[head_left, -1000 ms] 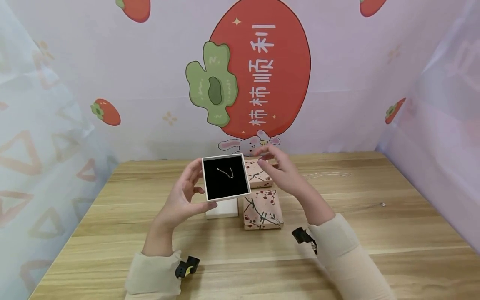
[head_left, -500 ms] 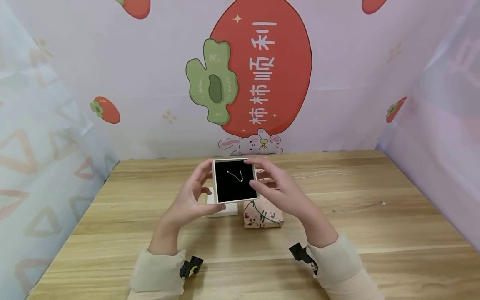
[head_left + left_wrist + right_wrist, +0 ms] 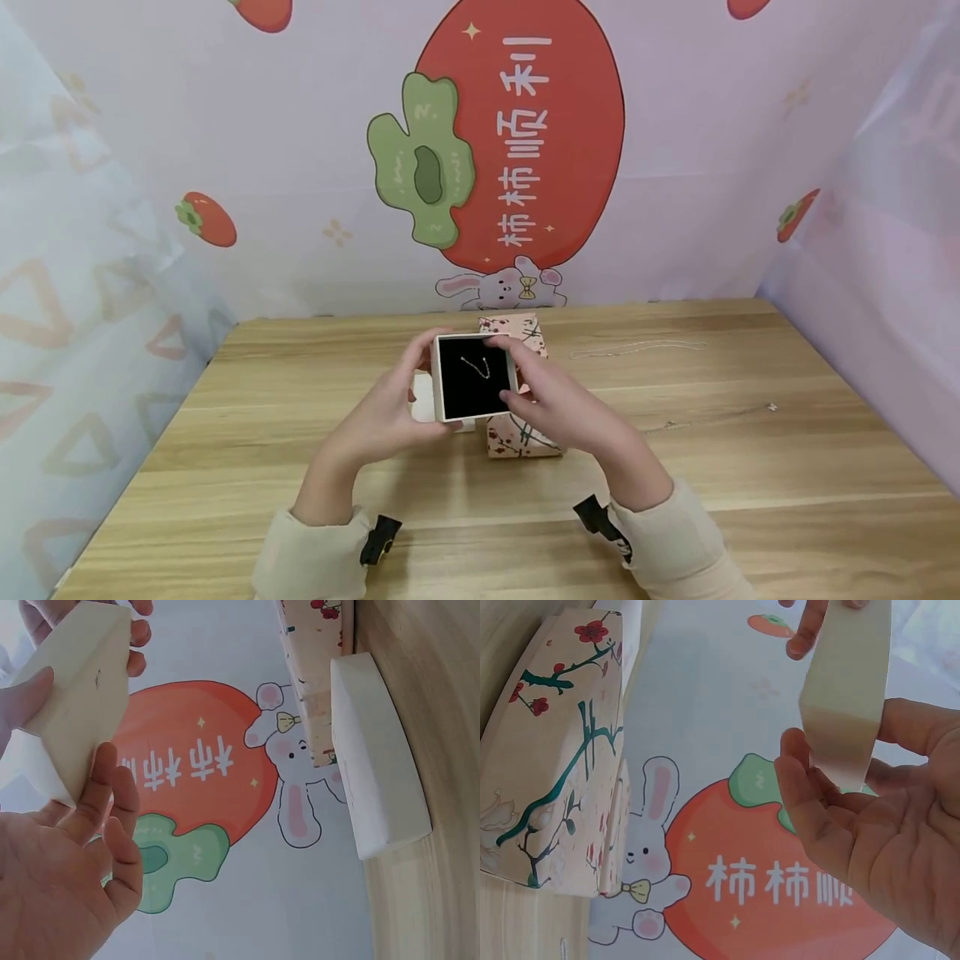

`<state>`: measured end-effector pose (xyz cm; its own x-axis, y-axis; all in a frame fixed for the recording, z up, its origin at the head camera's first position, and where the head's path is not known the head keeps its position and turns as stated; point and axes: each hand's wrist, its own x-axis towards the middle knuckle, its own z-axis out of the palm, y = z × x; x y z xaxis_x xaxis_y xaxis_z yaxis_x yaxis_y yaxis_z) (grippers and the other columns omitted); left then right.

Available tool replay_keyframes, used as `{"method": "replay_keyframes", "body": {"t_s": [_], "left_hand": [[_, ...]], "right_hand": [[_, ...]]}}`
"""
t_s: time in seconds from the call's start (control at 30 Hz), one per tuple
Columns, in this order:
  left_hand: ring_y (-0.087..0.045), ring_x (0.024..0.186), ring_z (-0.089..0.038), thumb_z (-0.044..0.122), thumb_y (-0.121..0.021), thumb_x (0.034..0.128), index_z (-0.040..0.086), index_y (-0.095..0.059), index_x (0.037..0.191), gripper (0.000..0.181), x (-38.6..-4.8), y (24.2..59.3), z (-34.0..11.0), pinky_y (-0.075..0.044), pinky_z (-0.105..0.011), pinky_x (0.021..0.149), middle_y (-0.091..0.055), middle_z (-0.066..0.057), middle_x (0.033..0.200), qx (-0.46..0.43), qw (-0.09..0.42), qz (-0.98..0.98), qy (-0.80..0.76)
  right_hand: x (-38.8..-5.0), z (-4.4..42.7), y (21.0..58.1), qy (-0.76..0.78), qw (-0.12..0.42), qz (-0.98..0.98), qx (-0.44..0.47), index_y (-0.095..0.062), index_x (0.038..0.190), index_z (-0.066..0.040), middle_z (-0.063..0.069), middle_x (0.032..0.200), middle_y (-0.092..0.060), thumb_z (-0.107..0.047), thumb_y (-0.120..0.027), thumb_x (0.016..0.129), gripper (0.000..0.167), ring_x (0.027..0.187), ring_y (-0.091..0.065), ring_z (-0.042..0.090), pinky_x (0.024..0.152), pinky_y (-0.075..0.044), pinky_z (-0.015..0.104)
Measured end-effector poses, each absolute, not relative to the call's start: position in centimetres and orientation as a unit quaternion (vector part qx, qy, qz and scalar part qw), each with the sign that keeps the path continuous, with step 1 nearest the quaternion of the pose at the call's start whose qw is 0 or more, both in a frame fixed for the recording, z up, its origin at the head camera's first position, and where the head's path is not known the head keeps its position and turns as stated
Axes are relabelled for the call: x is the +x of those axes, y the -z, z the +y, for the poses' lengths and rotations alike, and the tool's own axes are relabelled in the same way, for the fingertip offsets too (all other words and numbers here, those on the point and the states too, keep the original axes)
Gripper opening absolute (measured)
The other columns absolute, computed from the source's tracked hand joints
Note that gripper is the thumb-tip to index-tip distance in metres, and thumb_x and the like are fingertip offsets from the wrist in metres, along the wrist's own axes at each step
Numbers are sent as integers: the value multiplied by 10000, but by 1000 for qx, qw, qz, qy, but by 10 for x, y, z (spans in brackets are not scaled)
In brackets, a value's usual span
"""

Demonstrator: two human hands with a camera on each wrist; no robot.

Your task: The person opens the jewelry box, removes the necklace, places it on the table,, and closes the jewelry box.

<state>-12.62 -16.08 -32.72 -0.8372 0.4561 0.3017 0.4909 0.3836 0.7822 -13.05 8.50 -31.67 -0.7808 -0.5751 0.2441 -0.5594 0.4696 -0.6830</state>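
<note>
A small white jewelry box [image 3: 457,402] with a black lining is held above the table, tilted toward the head camera. On the lining lies a thin chain [image 3: 480,367] in a V shape. My left hand [image 3: 382,415] grips the box by its left side, thumb at the lower edge. From the right, my right hand [image 3: 558,404] holds the opposite side, its thumb and a finger over the rim. Both wrist views show the plain outside of the white box [image 3: 90,690], with fingers curled about it. The lining is hidden there.
Behind the hands, a white lid or box [image 3: 423,398] and two flowered pink boxes [image 3: 525,442] sit on the wooden table [image 3: 225,467]. Two thin chains lie at right: a looped necklace [image 3: 637,346] and one with a small pendant [image 3: 772,407]. A printed cloth [image 3: 300,125] hangs behind.
The right hand has come in from beside the box and now holds its right side. The box has shifted a little right and down with the left hand.
</note>
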Motion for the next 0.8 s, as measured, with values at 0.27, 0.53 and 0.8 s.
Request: {"method": "replay_keyframes", "body": {"t_s": [0.27, 0.53, 0.8], "left_hand": [[-489, 1104, -180, -52, -785, 658, 281, -373, 1430, 936, -127, 331, -159, -428, -396, 730, -561, 14, 1236, -310, 23, -823, 476], [-509, 1073, -188, -79, -765, 666, 268, -375, 1432, 926, -129, 334, -156, -499, -447, 775, -565, -3, 1225, -331, 5, -805, 493], [-520, 1085, -212, -109, -757, 650, 266, -377, 1438, 952, -131, 333, -160, -530, -400, 798, -561, -19, 1280, -331, 1, -798, 504]], "right_hand": [[-130, 87, 319, 363, 24, 857, -365, -346, 1463, -32, 145, 1391, -490, 6, -582, 947, 569, 1095, -528, 259, 894, -498, 376], [-132, 92, 318, 370, 34, 851, -370, -388, 1368, -43, 146, 1295, -563, 26, -614, 912, 514, 1154, -565, 265, 992, -470, 457], [-131, 85, 319, 414, 30, 847, -333, -407, 1233, -48, 148, 1249, -539, 98, -642, 861, 464, 1179, -552, 280, 1021, -446, 479]]}}
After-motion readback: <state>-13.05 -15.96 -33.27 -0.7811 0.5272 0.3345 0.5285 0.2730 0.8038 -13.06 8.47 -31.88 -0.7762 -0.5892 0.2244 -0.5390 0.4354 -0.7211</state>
